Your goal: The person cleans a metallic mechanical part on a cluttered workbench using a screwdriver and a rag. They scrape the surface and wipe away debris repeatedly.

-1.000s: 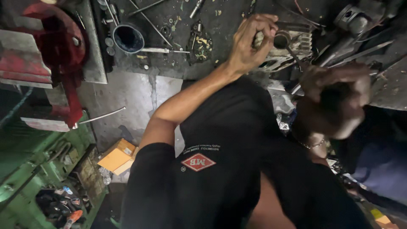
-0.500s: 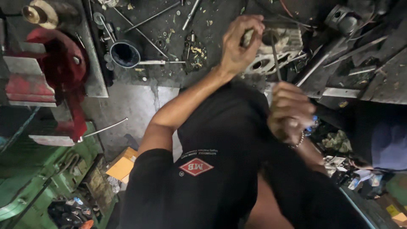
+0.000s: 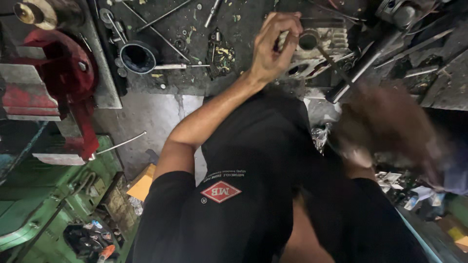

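The left hand (image 3: 273, 48), fingers pinching a small dark tool, rests on the metal engine part (image 3: 317, 53) at twelve o'clock on the worktop (image 3: 195, 83): likely heavy, stiff, oily; grip its edges. The right hand (image 3: 385, 131) is blurred; its fingers cannot be read.

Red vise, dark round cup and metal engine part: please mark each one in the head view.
red vise (image 3: 66, 80), head view, its red body.
dark round cup (image 3: 138, 57), head view, its dark inside.
metal engine part (image 3: 312, 56), head view, its pale top face.

A black short-sleeved shirt (image 3: 253, 160) bears a red diamond badge (image 3: 221, 191).
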Tool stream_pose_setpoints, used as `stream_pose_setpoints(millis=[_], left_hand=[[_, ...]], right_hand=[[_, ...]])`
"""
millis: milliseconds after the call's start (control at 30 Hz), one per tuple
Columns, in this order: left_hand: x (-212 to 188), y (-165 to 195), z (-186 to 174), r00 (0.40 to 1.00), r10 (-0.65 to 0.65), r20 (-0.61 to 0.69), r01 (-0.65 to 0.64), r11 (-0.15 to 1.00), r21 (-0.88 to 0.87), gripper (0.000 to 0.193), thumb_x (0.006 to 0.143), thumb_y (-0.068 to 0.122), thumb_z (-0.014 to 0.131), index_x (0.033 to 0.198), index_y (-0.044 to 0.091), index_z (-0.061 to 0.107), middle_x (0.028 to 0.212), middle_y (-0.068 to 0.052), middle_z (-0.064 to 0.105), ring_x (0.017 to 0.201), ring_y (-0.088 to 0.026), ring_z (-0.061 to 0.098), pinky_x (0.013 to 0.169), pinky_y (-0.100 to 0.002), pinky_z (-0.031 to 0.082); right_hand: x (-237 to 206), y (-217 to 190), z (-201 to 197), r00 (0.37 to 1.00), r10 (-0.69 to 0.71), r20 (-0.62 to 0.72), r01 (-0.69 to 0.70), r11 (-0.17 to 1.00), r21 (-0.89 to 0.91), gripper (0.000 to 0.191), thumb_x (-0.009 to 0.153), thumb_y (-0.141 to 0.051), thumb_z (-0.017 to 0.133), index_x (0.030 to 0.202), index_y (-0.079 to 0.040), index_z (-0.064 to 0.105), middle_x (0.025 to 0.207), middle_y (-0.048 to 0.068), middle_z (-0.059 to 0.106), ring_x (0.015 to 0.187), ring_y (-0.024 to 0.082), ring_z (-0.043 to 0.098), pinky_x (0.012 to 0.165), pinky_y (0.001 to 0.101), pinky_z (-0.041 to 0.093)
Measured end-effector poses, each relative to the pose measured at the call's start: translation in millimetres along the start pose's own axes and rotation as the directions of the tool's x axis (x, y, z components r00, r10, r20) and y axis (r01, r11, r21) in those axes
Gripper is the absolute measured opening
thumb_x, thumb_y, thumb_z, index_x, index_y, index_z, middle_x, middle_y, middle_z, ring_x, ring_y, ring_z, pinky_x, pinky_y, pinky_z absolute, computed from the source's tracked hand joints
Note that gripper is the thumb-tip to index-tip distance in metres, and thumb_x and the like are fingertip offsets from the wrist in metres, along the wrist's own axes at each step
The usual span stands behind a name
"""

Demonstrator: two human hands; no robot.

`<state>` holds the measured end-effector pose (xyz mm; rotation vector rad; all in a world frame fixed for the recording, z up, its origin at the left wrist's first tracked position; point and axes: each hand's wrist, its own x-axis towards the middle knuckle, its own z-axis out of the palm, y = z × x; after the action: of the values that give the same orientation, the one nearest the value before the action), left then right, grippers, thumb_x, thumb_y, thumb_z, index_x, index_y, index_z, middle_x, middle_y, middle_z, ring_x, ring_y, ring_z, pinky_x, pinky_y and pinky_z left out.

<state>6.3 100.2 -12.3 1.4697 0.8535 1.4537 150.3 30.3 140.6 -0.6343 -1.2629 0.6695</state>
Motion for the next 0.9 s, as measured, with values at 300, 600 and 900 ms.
stream_pose_setpoints(millis=[300,600,900], left_hand=[[-4,1,-3,1.000,-0.013,-0.004,0.012,0.999,-0.050,0.021,0.088,-0.012,0.064,0.103,0.003,0.060,0.100,-0.010,0.067,0.102,-0.025,0.068,0.108,-0.044,0.055],[-14,-14,-9,0.988,-0.111,-0.111,0.104,0.992,-0.065,0.020,0.089,-0.013,0.058,0.098,0.003,0.054,0.104,-0.013,0.067,0.111,-0.028,0.068,0.101,-0.039,0.055],[-25,-1,-10,0.993,0.115,0.020,-0.115,0.993,0.015,0.013,0.089,-0.001,0.062,0.092,0.008,0.052,0.104,-0.013,0.067,0.111,-0.032,0.064,0.099,-0.047,0.053]], right_hand=[[0,-22,-21,0.996,-0.072,0.050,0.067,0.994,0.092,0.048,0.108,-0.051,0.037,0.085,-0.011,0.050,0.055,0.001,0.050,0.040,0.014,0.048,0.043,0.0336,0.046],[-1,-23,-28,0.997,-0.050,0.059,0.044,0.993,0.106,0.050,0.108,-0.053,0.034,0.082,-0.012,0.049,0.055,0.001,0.050,0.040,0.013,0.048,0.042,0.0327,0.044],[8,11,-3,0.993,0.105,0.047,-0.105,0.994,0.015,0.052,0.108,-0.054,0.030,0.080,-0.014,0.048,0.055,0.002,0.049,0.040,0.013,0.047,0.041,0.0317,0.042]])
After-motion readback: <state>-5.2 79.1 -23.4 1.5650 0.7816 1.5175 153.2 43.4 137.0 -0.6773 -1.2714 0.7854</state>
